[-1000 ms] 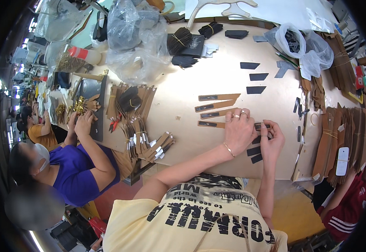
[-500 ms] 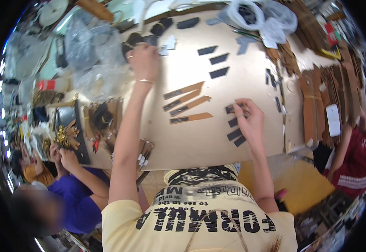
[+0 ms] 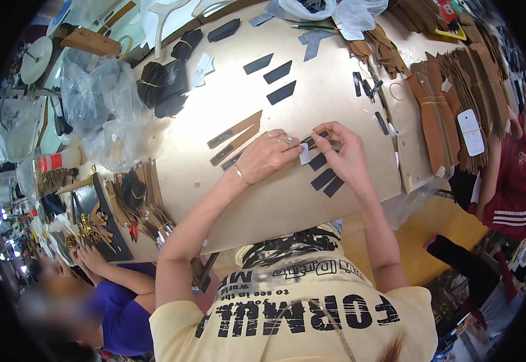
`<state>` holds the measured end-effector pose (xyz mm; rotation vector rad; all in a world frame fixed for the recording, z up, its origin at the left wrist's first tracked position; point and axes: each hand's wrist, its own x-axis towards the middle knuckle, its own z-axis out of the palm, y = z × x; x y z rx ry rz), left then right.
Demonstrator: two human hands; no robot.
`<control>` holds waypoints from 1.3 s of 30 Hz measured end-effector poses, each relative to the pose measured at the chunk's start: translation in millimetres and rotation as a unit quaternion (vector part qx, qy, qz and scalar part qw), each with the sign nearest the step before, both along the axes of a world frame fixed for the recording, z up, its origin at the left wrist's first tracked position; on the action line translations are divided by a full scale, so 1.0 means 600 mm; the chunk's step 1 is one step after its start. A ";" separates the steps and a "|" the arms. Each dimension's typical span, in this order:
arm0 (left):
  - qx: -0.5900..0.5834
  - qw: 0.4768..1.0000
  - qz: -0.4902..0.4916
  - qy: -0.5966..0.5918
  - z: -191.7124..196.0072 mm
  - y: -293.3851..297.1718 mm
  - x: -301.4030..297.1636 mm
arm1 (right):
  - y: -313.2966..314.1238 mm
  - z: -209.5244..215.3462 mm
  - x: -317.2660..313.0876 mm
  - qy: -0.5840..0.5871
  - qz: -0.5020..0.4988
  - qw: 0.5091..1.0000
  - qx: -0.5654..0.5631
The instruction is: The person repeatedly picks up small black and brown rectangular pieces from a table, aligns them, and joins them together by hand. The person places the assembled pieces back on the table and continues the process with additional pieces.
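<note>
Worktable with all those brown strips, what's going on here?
A person is working with small flat pieces using both hands. The right hand pinches a small dark piece, and the left hand is close beside it, with a small white piece at its fingertips. More dark rectangles lie just below the hands. Brown strips with dark ends lie to the left, and three slanted dark pieces lie farther up.

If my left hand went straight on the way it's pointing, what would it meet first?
Past the small white piece it holds, your left hand would probably meet the dark piece pinched in your right hand, though depth is unclear.
</note>
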<state>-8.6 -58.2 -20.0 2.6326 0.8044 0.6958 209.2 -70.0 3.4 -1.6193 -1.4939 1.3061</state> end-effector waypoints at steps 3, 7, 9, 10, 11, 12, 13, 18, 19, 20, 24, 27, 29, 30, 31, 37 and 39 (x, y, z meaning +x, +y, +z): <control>0.006 0.999 0.020 0.032 0.001 -0.002 -0.006 | 0.000 -0.001 -0.001 0.006 -0.005 1.000 -0.010; 0.045 0.998 0.029 0.037 0.000 -0.004 -0.002 | -0.001 -0.001 -0.003 0.028 -0.015 0.999 -0.025; 0.073 0.995 0.033 0.065 -0.002 -0.004 0.005 | -0.001 -0.001 -0.003 0.038 -0.022 0.999 -0.031; 0.085 0.993 0.033 0.080 -0.002 -0.004 0.007 | -0.002 -0.002 -0.004 0.041 -0.024 0.998 -0.031; 0.081 0.992 0.035 0.091 -0.001 -0.005 0.008 | -0.003 -0.003 -0.003 0.043 -0.027 0.998 -0.030; 0.077 0.991 0.036 0.104 0.000 -0.005 0.008 | -0.004 -0.003 -0.002 0.039 -0.017 0.999 -0.020; 0.073 0.990 0.037 0.117 0.001 -0.005 0.008 | -0.005 -0.003 0.000 0.034 -0.007 0.999 -0.010; 0.075 0.989 0.048 0.114 0.005 -0.005 0.015 | -0.024 0.010 0.016 -0.104 0.142 0.963 0.202; 0.071 0.989 0.049 0.118 0.006 -0.005 0.016 | -0.030 0.015 0.017 -0.121 0.163 0.956 0.211; 0.048 0.992 0.053 0.107 0.008 -0.004 0.018 | -0.037 0.019 0.018 -0.136 0.180 0.950 0.216; -0.049 0.993 0.085 0.069 0.021 -0.004 0.011 | -0.068 0.017 -0.022 -0.372 0.241 0.837 0.321; -0.069 0.981 0.179 0.018 0.032 -0.020 -0.003 | -0.080 0.005 -0.043 -0.433 0.243 0.790 0.360; -0.055 0.976 0.211 0.012 0.032 -0.039 -0.004 | -0.084 0.002 -0.045 -0.442 0.249 0.785 0.355; -0.043 0.978 0.204 0.026 0.027 -0.051 0.002 | -0.084 0.003 -0.044 -0.444 0.254 0.781 0.357; -0.028 0.978 0.204 0.034 0.020 -0.064 0.010 | -0.080 0.005 -0.041 -0.446 0.255 0.779 0.360; -0.035 0.956 0.261 0.131 -0.006 -0.112 0.069 | 0.000 0.033 0.013 -0.297 0.182 0.891 0.290; 0.061 0.946 0.256 0.189 0.000 -0.111 0.097 | 0.027 0.023 0.014 -0.321 0.156 0.893 0.275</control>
